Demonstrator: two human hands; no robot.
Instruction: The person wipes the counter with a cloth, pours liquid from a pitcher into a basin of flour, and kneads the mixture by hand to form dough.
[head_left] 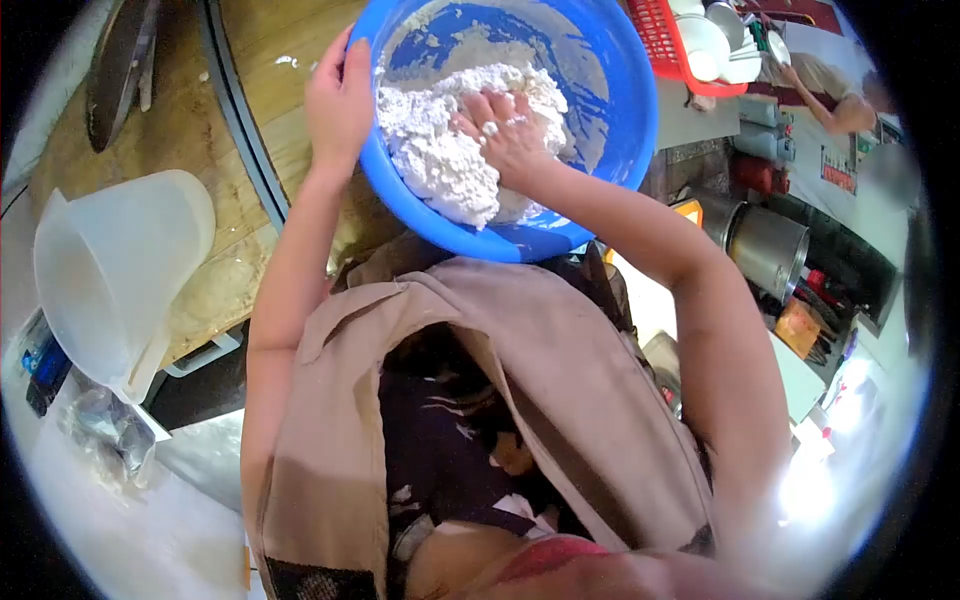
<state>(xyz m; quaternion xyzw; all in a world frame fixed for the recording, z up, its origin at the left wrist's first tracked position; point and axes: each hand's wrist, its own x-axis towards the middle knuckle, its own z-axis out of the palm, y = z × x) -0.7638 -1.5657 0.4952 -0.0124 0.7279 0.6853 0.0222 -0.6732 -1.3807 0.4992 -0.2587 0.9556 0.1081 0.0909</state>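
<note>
A large blue plastic basin (640, 110) stands at the top middle, with white floury smears on its inner wall. In it lies a lumpy mass of white, crumbly dough (430, 150). My left hand (340, 105) is closed on the basin's left rim. My right hand (508, 140) presses down into the dough, its fingers bent and their tips sunk in the white mass. Bits of dough stick to the back of that hand.
A translucent plastic pitcher (120, 270) lies on the wooden table (265, 90) to the left. Upper right, a red basket (665, 45) holds white bowls. Metal pots (765, 245) stand at the right. Another person (835, 110) is in the far upper right, a hand at a round white dish.
</note>
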